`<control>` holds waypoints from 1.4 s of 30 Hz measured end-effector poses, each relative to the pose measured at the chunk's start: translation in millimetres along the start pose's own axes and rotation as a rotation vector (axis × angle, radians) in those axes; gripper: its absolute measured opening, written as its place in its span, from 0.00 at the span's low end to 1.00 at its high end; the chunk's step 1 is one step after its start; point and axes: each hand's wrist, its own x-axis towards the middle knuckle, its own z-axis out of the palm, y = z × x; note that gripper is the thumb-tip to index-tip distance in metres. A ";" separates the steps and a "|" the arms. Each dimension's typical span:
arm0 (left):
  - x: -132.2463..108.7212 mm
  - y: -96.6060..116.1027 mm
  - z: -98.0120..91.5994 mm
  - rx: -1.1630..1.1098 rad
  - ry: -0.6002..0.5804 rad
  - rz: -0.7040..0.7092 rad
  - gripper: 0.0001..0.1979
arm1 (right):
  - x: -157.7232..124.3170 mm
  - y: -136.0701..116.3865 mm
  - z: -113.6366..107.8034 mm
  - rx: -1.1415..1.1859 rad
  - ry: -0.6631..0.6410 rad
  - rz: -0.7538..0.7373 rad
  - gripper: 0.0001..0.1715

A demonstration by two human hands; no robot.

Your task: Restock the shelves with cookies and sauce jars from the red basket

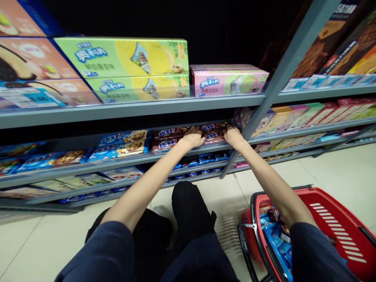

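Two stacks of brown cookie packs lie side by side on a middle shelf. The right-hand cookie packs [213, 136] are between my two hands. My left hand [194, 137] has its fingers bent over their left end, where they meet the left-hand cookie packs [168, 143]. At their right end, close to the shelf post, my right hand [233, 135] grips with curled fingers. The packs still rest on the shelf; some fingertips are hidden behind them. To the left lie blue cookie packs [119, 145].
The grey shelf post [258, 113] stands right of my hands, and the upper shelf edge [176, 105] runs above them. Green boxes [123, 58] and a pink box [232, 81] sit up there. A red basket [331, 219] with blue packs stands on the floor under my right arm.
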 end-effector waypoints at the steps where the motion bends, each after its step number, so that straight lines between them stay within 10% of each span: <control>1: -0.7 1.1 -0.6 0.003 0.001 -0.001 0.28 | -0.3 0.0 -0.9 0.006 0.018 0.015 0.28; 8: -2.7 -1.6 -7.1 -0.002 0.072 0.009 0.26 | -21.8 -13.6 -10.4 0.069 0.128 -0.004 0.29; 12: -44.2 10.6 -11.0 -0.216 0.415 0.142 0.21 | -111.4 21.8 -6.3 0.328 0.466 -0.239 0.27; 15: -111.2 17.0 1.1 -0.413 0.607 0.216 0.16 | -208.3 100.3 19.5 0.398 0.622 0.022 0.25; 19: -196.4 -17.3 59.3 -0.476 0.390 0.252 0.10 | -345.8 223.6 71.9 0.056 0.193 0.728 0.30; 23: -241.9 -50.1 135.2 -0.496 0.076 0.167 0.15 | -431.8 285.0 117.9 -0.043 -0.132 0.853 0.29; 29: -248.3 -42.9 166.3 -0.539 -0.089 0.169 0.19 | -443.3 297.5 141.2 -0.167 -0.447 0.749 0.47; 35: -248.8 -24.6 161.8 -0.646 -0.125 0.137 0.21 | -444.7 299.0 80.8 -0.199 -0.516 0.603 0.19; 39: -259.2 9.7 131.6 -0.818 -0.162 -0.078 0.23 | -445.7 254.7 13.7 -0.211 -0.341 0.455 0.21; 42: -257.8 56.0 92.7 -1.196 -0.299 -0.224 0.27 | -419.5 194.6 -19.0 -0.096 0.130 0.098 0.21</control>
